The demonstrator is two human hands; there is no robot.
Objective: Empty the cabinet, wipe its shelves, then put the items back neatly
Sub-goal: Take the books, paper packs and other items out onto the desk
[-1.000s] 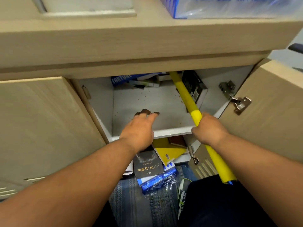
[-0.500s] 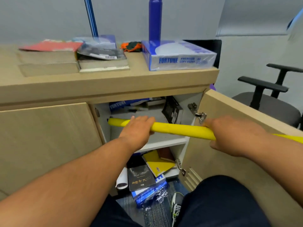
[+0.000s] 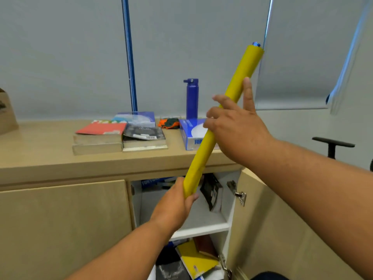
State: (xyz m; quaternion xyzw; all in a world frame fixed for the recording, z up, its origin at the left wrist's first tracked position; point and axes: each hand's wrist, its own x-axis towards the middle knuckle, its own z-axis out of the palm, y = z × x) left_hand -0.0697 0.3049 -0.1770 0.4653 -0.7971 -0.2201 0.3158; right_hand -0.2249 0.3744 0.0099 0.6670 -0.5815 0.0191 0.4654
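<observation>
The yellow roll (image 3: 220, 126) is up in the air in front of the cabinet. It's tilted, top end w/ a bit of blue showing up by the window blind (image 3: 298, 57), bottom end down at the cabinet opening. The left hand (image 3: 173, 207) is clenched round the bottom end. The right hand (image 3: 238, 129) has it higher up in a loose hold: thumb straight along the roll, index finger sticking out, other fingers bent over it.

Behind the roll, the right door (image 3: 282, 229) hangs open and the left door (image 3: 64, 225) is closed. On the white upper shelf (image 3: 201, 229) a dark box (image 3: 212, 190) leans at the right side, w/ a blue paper pack (image 3: 153, 181) at the far back. Under the shelf is a jumble incl. a yellow book (image 3: 193, 257) and a black book (image 3: 171, 269).

On the countertop (image 3: 40, 154), two book stacks (image 3: 99, 138) sit side by side left of the roll. Right of them are an orange-green cloth (image 3: 168, 122), a tall blue bottle (image 3: 191, 98) and a blue-white paper ream (image 3: 188, 138) partly hidden by the roll. A chair arm (image 3: 333, 144) shows far right.
</observation>
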